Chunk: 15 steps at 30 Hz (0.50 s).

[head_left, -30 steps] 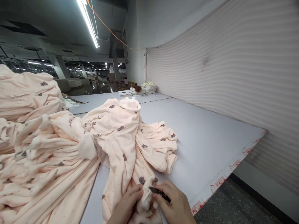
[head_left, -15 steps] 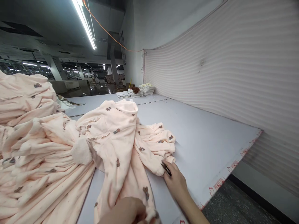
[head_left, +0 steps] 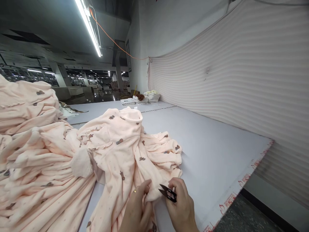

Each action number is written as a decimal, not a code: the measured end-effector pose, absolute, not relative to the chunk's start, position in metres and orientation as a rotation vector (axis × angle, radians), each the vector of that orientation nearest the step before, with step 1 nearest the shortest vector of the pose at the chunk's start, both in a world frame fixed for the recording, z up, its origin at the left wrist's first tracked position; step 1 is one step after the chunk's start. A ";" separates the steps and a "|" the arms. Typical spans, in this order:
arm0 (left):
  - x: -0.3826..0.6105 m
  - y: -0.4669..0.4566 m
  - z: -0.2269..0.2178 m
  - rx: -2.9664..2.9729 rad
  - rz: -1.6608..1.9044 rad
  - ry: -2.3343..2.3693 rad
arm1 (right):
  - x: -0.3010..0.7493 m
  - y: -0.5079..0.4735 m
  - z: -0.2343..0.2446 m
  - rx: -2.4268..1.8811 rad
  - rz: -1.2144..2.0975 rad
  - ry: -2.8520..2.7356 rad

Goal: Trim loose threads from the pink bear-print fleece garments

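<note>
A pale pink fleece garment (head_left: 120, 145) with small brown prints lies spread on the white table (head_left: 212, 151). My left hand (head_left: 137, 209) pinches a fold of its cloth near the table's front edge. My right hand (head_left: 181, 206) is right beside it and grips small black thread snips (head_left: 167, 192), blades pointing left at the pinched cloth. The two hands almost touch.
A big heap of the same pink garments (head_left: 31, 141) fills the left side. Folded stacks of pale cloth (head_left: 151, 96) sit at the table's far end. A ribbed fabric wall (head_left: 241, 80) runs along the right. The table edge (head_left: 241, 183) drops to dark floor.
My right hand came back from the garment's right sleeve to the front. My left hand rose and took a new fold of cloth beside the snips.
</note>
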<state>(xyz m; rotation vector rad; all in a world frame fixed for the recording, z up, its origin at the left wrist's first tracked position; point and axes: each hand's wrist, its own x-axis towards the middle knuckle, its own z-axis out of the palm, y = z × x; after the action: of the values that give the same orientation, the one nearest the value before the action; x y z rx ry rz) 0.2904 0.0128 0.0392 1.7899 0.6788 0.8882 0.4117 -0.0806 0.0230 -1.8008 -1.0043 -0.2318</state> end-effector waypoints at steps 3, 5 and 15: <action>0.286 0.024 0.044 1.400 0.509 0.609 | 0.420 -0.073 0.029 -1.923 -0.216 -0.962; 0.284 0.033 0.047 1.085 0.382 0.517 | 0.420 -0.069 0.034 -1.956 -0.148 -0.969; 0.274 0.041 0.064 0.768 0.307 0.346 | 0.393 -0.083 0.044 -1.798 0.313 -1.198</action>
<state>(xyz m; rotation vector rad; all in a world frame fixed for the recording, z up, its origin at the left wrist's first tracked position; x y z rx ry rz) 0.2740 0.0410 0.0640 0.7682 0.3459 0.3075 0.3932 -0.0833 0.0441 -1.7976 -1.1977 0.3125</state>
